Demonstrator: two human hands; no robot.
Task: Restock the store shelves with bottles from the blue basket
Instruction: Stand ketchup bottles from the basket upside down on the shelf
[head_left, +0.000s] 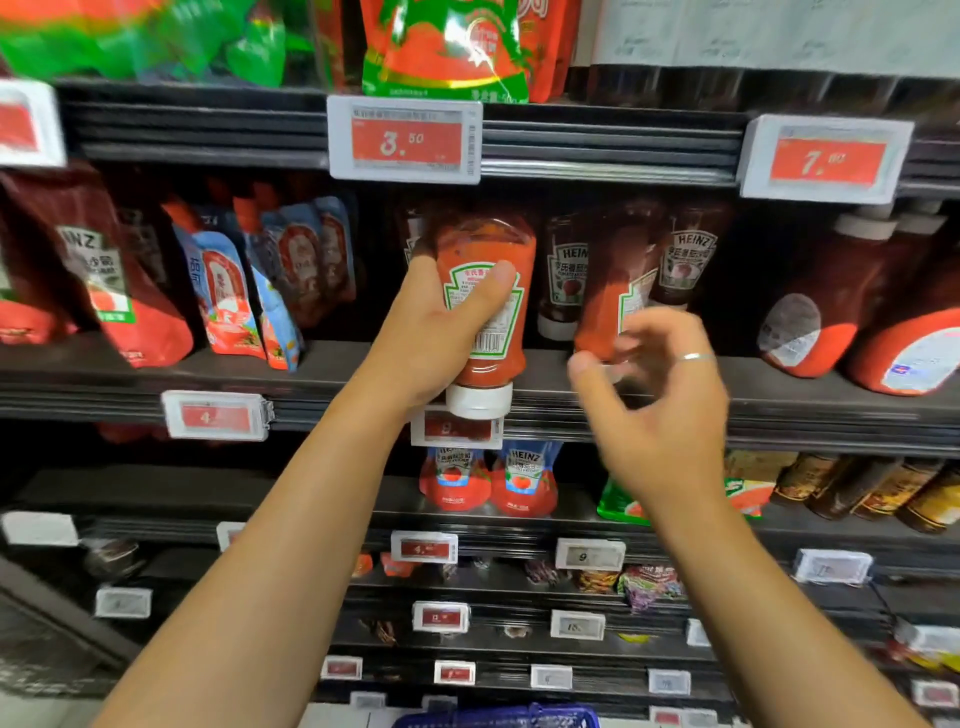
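You are standing in a retail shop, at a grocery aisle for sauces. Dark tiered shelving (332, 364) runs across your whole view, each edge rail carrying electronic price tags (405, 139) with red panels; two read 3.50 and 7. Stock is faced outward in rows: Heinz ketchup bottles (566, 275) cap-down, red sauce pouches (223, 301), and brown jars (852, 486) lower right. The rim of a blue basket (498, 718) shows at the bottom edge.
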